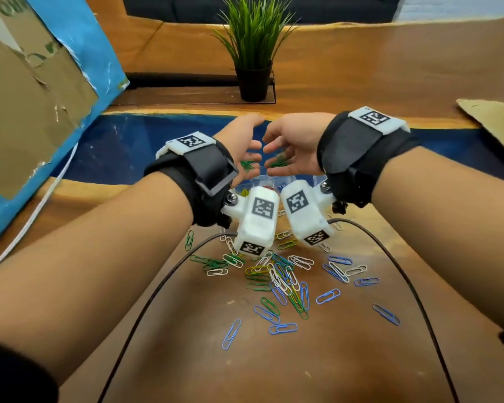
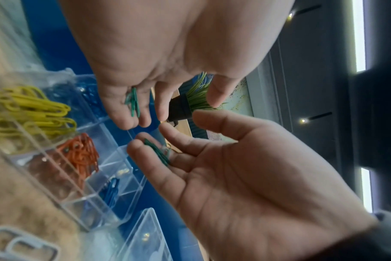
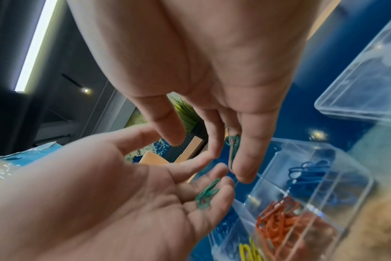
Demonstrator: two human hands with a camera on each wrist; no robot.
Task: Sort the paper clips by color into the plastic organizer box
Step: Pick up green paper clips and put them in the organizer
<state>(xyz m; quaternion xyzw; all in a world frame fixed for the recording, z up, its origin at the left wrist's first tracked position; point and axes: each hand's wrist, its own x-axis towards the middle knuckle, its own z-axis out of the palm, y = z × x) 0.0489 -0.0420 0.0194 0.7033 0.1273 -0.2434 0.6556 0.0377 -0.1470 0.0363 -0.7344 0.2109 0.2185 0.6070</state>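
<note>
Only wrists show organizer box contents, left hand, right hand, slack fingers cradling green clips

The clear box holds yellow clips, orange clips and blue clips, while green clips show at 12 o'clock from the blue, green, white and yellow pile on the brown table with its blue band.

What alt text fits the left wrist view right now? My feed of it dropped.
The left hand, at the top, and the right hand, below it, face palm to palm by the clear organizer box, each with green paper clips lying on its fingers. Compartments hold yellow clips, orange clips and blue clips.
</note>
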